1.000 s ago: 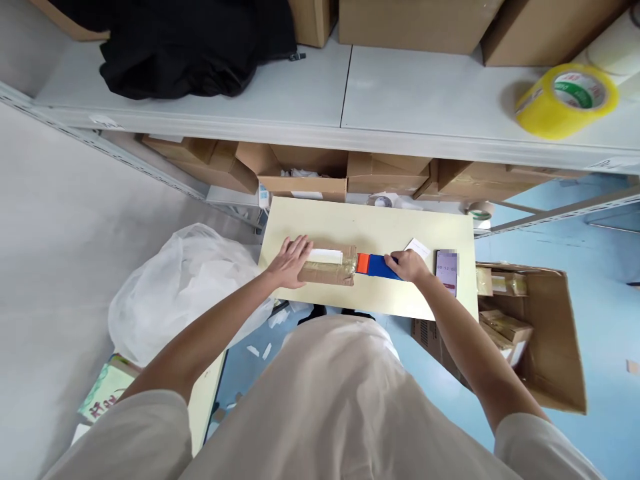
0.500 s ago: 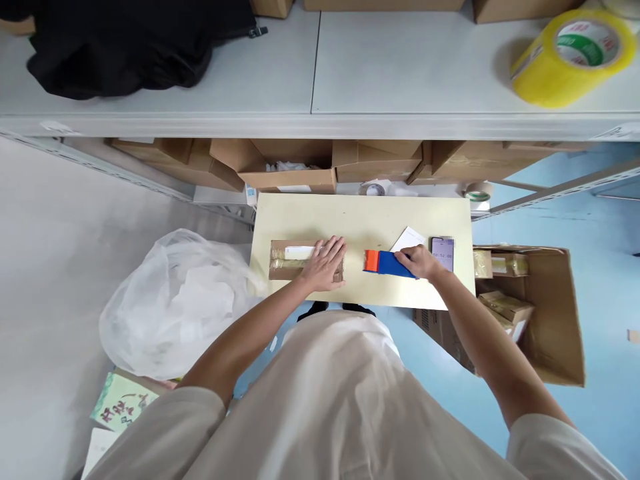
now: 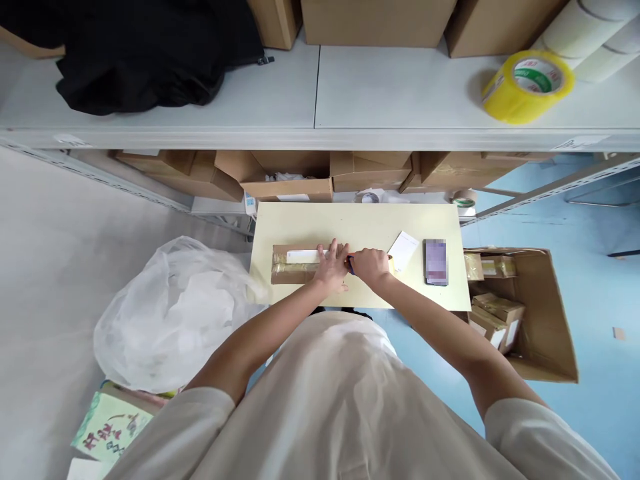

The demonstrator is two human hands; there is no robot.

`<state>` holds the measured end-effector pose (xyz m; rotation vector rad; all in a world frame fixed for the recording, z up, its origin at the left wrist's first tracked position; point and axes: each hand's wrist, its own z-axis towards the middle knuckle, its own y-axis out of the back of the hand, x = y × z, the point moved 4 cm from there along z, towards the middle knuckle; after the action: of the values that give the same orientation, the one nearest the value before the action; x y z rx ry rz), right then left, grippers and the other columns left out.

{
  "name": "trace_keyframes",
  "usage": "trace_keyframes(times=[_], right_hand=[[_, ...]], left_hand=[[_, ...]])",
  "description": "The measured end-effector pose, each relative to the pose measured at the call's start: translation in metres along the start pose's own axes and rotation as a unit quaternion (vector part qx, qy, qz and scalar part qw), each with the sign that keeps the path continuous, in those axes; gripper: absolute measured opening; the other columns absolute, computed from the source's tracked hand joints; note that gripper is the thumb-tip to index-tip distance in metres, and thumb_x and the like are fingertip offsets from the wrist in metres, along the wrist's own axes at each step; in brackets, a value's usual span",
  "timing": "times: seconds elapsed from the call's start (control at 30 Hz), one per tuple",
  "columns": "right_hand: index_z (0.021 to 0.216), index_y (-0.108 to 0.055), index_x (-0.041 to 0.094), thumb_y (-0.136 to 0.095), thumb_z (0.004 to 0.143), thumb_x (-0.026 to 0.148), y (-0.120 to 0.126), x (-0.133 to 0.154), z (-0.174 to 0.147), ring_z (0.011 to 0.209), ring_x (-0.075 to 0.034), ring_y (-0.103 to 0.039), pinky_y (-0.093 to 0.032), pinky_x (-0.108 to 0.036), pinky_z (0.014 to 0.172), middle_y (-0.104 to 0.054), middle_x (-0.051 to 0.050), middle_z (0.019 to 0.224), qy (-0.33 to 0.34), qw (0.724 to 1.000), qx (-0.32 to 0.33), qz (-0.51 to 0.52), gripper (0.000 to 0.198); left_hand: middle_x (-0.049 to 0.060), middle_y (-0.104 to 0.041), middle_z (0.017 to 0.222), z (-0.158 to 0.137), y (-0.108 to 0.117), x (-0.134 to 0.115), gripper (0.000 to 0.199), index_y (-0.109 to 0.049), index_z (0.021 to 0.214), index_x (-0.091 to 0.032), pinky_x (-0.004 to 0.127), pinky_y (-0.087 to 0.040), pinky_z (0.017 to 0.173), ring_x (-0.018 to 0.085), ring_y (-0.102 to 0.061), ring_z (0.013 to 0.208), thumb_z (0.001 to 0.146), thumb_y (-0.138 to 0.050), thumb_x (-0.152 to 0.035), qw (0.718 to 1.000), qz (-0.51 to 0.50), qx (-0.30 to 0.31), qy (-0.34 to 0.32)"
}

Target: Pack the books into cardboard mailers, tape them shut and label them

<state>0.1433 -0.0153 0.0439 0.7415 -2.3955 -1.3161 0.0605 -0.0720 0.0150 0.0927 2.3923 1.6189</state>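
Observation:
A flat cardboard box (image 3: 290, 275) lies on the small cream table (image 3: 300, 222), with clear tape along it and a white label (image 3: 303, 257) on top. My left hand (image 3: 330, 268) rests on the box's right part, fingers spread. Right beside it, my right hand (image 3: 371, 265) is wrapped round a blue and orange tape dispenser (image 3: 349, 263), held at the box's right end. Most of the dispenser is hidden by that hand, and I cannot tell whether it touches the box.
A white slip of paper (image 3: 403, 251) and a phone (image 3: 437, 263) lie at the table's right. An open carton (image 3: 547, 320) with small boxes stands beyond. At left sits a white plastic bag (image 3: 170, 320). Ahead, a grey shelf (image 3: 380, 93) carries yellow tape (image 3: 525, 90).
My right hand has moved left with the tape dispenser, from beside the phone to the box's right end, and the dispenser has turned. My left hand stays on the box.

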Motion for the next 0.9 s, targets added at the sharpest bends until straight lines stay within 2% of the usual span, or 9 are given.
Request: trace_keyframes(times=[0.2, 0.37, 0.43, 0.5, 0.57, 0.67, 0.77, 0.83, 0.9], right_hand=[[0.096, -0.069, 0.012, -0.043, 0.089, 0.021, -0.006, 0.01, -0.003, 0.083, -0.029, -0.068, -0.049, -0.04, 0.069, -0.071, -0.02, 0.09, -0.013, 1.0, -0.014, 0.014, 0.028], [0.092, -0.069, 0.012, -0.043, 0.09, 0.022, -0.024, -0.008, -0.028, 0.083, -0.029, -0.068, -0.046, -0.042, 0.072, -0.071, -0.02, 0.088, -0.052, 0.997, -0.044, 0.024, 0.028], [0.091, -0.068, 0.015, -0.035, 0.095, 0.033, -0.038, -0.03, -0.045, 0.082, -0.025, -0.068, -0.046, -0.035, 0.071, -0.071, -0.018, 0.09, -0.1, 0.99, -0.09, 0.046, 0.038], [0.093, -0.065, 0.015, -0.031, 0.096, 0.043, -0.058, -0.055, -0.062, 0.082, -0.023, -0.068, -0.044, -0.03, 0.069, -0.071, -0.017, 0.089, -0.175, 0.971, -0.137, 0.091, 0.045], [0.096, -0.062, 0.013, -0.03, 0.096, 0.04, -0.084, -0.071, -0.074, 0.079, -0.024, -0.068, -0.044, -0.031, 0.07, -0.071, -0.015, 0.086, -0.213, 0.96, -0.136, 0.117, 0.043], [0.098, -0.06, 0.012, -0.029, 0.097, 0.035, -0.12, -0.074, -0.079, 0.078, -0.025, -0.068, -0.044, -0.035, 0.077, -0.071, -0.014, 0.081, -0.22, 0.957, -0.14, 0.128, 0.038], [0.1, -0.059, 0.016, -0.032, 0.096, 0.036, -0.145, -0.065, -0.075, 0.079, -0.028, -0.068, -0.044, -0.038, 0.081, -0.07, -0.012, 0.077, -0.216, 0.954, -0.154, 0.136, 0.034], [0.1, -0.06, 0.018, -0.034, 0.095, 0.037, -0.155, -0.061, -0.071, 0.079, -0.03, -0.068, -0.045, -0.04, 0.079, -0.07, -0.013, 0.078, -0.212, 0.952, -0.155, 0.157, 0.033], [0.102, -0.061, 0.019, -0.035, 0.093, 0.036, -0.161, -0.058, -0.071, 0.08, -0.031, -0.067, -0.047, -0.04, 0.075, -0.069, -0.013, 0.081, -0.209, 0.95, -0.142, 0.181, 0.032]], left_hand=[[0.015, -0.031, 0.149, -0.002, 0.005, -0.003, 0.074, -0.061, 0.124, -0.024, 0.075, -0.01, 0.099, 0.052, -0.002, 0.137, 0.057, -0.078, -0.052, 1.0, 0.023, 0.0, -0.008], [0.015, -0.026, 0.152, -0.001, 0.001, -0.005, 0.069, -0.065, 0.115, -0.024, 0.078, -0.002, 0.097, 0.051, 0.0, 0.138, 0.057, -0.074, -0.06, 1.0, 0.002, 0.002, 0.0], [0.016, -0.016, 0.156, -0.001, 0.001, -0.002, 0.086, -0.053, 0.131, -0.025, 0.078, -0.001, 0.097, 0.05, 0.001, 0.139, 0.058, -0.071, -0.066, 0.999, -0.05, -0.014, -0.003], [0.019, -0.006, 0.157, -0.007, 0.005, 0.007, 0.099, -0.031, 0.145, -0.024, 0.074, -0.007, 0.1, 0.047, 0.001, 0.141, 0.064, -0.065, -0.069, 0.993, -0.112, -0.043, -0.014], [0.02, 0.001, 0.157, -0.02, 0.009, 0.022, 0.095, -0.018, 0.149, -0.022, 0.068, -0.013, 0.105, 0.042, 0.002, 0.142, 0.074, -0.055, -0.067, 0.985, -0.154, -0.081, -0.021], [0.017, 0.001, 0.158, -0.052, 0.008, 0.061, 0.075, -0.021, 0.149, -0.022, 0.064, -0.009, 0.108, 0.038, 0.003, 0.144, 0.086, -0.043, -0.058, 0.971, -0.157, -0.172, 0.051], [0.022, -0.001, 0.157, -0.087, -0.008, 0.111, 0.079, -0.019, 0.149, -0.012, 0.063, -0.009, 0.11, 0.037, 0.003, 0.144, 0.087, -0.043, -0.055, 0.916, -0.212, -0.259, 0.22], [0.024, -0.012, 0.155, -0.102, -0.029, 0.138, 0.083, -0.017, 0.148, -0.01, 0.057, -0.016, 0.112, 0.034, -0.006, 0.144, 0.085, -0.045, -0.055, 0.861, -0.329, -0.254, 0.294], [0.02, -0.031, 0.15, -0.108, -0.049, 0.153, 0.075, -0.027, 0.145, -0.013, 0.047, -0.024, 0.113, 0.03, -0.024, 0.142, 0.085, -0.045, -0.054, 0.81, -0.448, -0.226, 0.302]])
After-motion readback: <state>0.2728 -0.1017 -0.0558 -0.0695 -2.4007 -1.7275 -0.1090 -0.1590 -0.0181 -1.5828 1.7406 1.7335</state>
